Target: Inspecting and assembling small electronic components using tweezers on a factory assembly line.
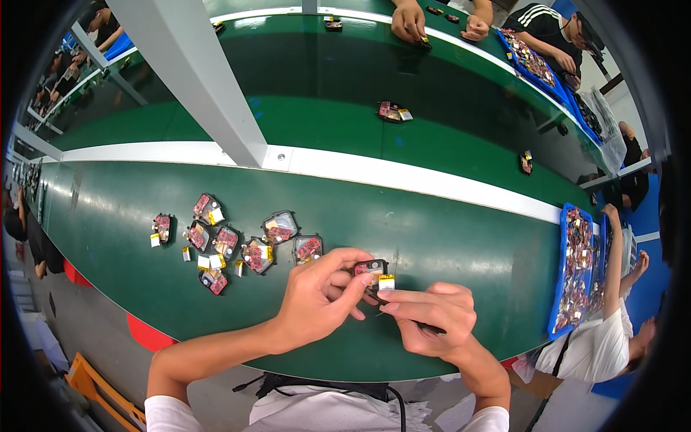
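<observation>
Just over the near part of the green bench, my left hand (320, 295) grips a small black plastic casing (369, 267) with a red circuit board in it. A silver battery with yellow tape (386, 282) lies at the casing's right side. The closed fingertips of my right hand (435, 317) pinch at this battery's lower edge. Something dark shows under the curled fingers of my right hand, and I cannot make out what it is. To the left of my left hand lie several similar casings (308, 248) with red boards, some with batteries hanging out.
A white rail (374, 171) and a grey post (205, 79) border the bench's far side. Beyond, a dark green belt carries a few casings (394, 111). A blue tray (558, 317) full of parts stands at right. Co-workers' hands (409, 21) work across the belt.
</observation>
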Available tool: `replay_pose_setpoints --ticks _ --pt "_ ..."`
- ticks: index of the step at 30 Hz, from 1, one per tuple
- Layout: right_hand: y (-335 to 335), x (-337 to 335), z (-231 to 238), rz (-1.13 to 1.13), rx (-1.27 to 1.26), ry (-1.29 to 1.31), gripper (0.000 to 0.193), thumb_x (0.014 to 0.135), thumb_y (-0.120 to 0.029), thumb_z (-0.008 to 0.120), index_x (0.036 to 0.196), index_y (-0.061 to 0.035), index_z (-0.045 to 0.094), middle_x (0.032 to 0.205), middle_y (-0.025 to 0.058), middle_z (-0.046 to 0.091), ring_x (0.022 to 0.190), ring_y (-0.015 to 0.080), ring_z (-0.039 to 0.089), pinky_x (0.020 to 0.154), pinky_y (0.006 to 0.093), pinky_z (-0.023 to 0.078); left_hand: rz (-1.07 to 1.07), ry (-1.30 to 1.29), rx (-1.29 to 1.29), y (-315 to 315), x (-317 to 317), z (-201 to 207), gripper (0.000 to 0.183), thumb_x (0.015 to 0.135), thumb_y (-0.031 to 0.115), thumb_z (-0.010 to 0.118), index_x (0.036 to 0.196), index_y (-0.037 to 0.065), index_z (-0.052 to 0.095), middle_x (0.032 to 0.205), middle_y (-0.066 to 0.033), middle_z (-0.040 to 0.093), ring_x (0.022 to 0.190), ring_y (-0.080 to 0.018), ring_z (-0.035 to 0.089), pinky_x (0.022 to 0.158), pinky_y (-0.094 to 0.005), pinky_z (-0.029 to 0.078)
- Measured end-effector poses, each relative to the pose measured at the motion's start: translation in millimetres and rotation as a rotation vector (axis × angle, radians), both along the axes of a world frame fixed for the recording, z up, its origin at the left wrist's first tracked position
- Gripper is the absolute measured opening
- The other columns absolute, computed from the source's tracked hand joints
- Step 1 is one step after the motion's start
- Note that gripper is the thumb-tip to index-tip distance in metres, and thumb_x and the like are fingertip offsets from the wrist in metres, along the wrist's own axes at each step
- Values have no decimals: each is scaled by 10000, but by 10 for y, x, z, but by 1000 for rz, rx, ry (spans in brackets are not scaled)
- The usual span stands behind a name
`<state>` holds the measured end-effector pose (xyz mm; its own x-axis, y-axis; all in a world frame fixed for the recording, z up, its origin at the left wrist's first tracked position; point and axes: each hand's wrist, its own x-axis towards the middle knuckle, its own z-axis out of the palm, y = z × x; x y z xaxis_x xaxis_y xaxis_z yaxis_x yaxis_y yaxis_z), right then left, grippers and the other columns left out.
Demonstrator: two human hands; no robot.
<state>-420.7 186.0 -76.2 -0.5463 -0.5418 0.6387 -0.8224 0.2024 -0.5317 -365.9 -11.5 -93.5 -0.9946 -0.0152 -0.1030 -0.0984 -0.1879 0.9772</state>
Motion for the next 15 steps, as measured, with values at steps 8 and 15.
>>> replay_pose_setpoints --ticks 8,15 --pt "0 -32 36 21 13 -60 269 640 78 782 864 -68 756 856 52 788 569 98 670 461 206 355 50 -34 -110 26 -18 144 221 987 -7 588 1204 -45 585 1013 -137 717 751 -186 750 545 -288 621" --pt "130 -125 -12 -212 -392 -226 218 805 98 774 971 33 648 959 210 749 713 135 704 528 168 467 180 117 -313 -393 -1037 397 193 996 59 583 1114 -93 574 985 -170 671 650 -184 719 505 -292 578"
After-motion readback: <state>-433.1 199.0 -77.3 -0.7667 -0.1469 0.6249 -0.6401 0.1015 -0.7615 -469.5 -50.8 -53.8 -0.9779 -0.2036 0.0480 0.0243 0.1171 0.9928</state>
